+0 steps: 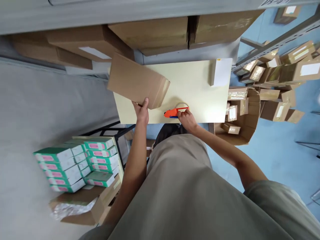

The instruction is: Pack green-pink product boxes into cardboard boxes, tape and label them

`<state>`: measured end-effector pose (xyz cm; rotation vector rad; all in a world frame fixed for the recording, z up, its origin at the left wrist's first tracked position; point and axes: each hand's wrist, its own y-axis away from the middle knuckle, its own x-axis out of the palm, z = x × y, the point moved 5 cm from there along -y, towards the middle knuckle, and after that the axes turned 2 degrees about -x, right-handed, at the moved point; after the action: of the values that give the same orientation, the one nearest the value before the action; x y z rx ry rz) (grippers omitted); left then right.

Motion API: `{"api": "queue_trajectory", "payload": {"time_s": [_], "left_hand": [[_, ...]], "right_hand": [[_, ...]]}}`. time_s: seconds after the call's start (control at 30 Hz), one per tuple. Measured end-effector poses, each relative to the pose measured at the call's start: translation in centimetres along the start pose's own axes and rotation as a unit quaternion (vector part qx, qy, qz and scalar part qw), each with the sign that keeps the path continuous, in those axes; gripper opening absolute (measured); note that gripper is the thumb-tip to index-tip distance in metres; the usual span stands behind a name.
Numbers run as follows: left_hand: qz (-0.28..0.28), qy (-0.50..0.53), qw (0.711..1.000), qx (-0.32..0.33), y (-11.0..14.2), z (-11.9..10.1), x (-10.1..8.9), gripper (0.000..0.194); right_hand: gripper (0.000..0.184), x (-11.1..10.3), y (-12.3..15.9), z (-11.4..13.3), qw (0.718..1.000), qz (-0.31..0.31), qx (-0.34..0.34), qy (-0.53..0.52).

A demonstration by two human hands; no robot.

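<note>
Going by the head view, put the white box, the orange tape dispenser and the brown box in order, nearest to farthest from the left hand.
1. Brown box: in the left hand itself.
2. Orange tape dispenser: to its right, by the table's near edge, in the right hand.
3. White box: at the table's far right corner.

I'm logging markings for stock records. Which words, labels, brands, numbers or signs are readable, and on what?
Nothing reads with certainty.
Shelf beam: handwritten marks at upper right, cut off by the picture's edge.
Green-and-white boxes: pink labels, too blurred.
Brown parcels on the right: white labels, too small.
Held cardboard box and orange tape dispenser: none legible.
</note>
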<state>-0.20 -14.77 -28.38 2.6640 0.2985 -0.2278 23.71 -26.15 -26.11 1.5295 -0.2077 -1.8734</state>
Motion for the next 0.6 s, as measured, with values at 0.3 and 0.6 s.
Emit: {"api": "queue_trajectory", "payload": {"time_s": [0.3,0.6], "left_hand": [[0.014,0.056,0.998,-0.01,-0.1,0.4,-0.7,0.119],[0.052,0.036,0.997,-0.034,-0.7,0.6,-1.5,0.123]], "right_hand": [[0.041,-3.6,1.0,-15.5,0.991,-0.055,0.12,-0.014],[0.054,-8.8,-15.4,-14.8,0.991,-0.128,0.033,0.029]]}}
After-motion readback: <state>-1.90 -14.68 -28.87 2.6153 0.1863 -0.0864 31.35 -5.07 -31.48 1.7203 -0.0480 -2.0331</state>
